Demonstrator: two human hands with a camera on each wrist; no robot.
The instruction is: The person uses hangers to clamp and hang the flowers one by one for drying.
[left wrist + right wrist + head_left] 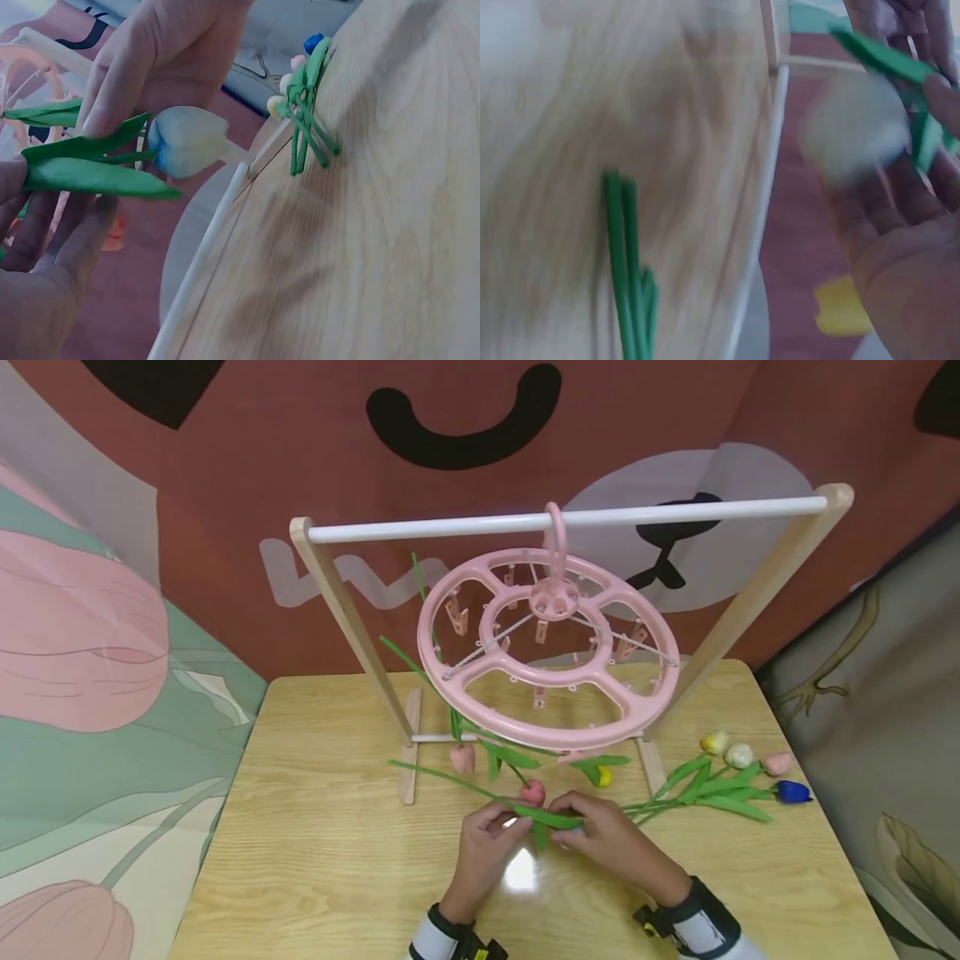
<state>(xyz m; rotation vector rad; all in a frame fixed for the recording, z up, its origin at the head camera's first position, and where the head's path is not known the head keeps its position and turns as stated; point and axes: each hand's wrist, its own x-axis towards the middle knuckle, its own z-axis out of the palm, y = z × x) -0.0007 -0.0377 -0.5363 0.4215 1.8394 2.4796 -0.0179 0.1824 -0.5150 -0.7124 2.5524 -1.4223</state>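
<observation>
The left wrist view plainly shows the white-and-blue artificial tulip [184, 141], its bloom mostly hidden in the head view; left hand [486, 845] and right hand [603, 835] pinch its leafy stem between them above the desk [315, 868].

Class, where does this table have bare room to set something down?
The widest bare patch of table lies between its left edge and the stand's left foot. Another lies right of the right wristband, in front of the loose flowers. Crowded: between the pink hanger and the left hand and right hand, where other flowers cluster.
</observation>
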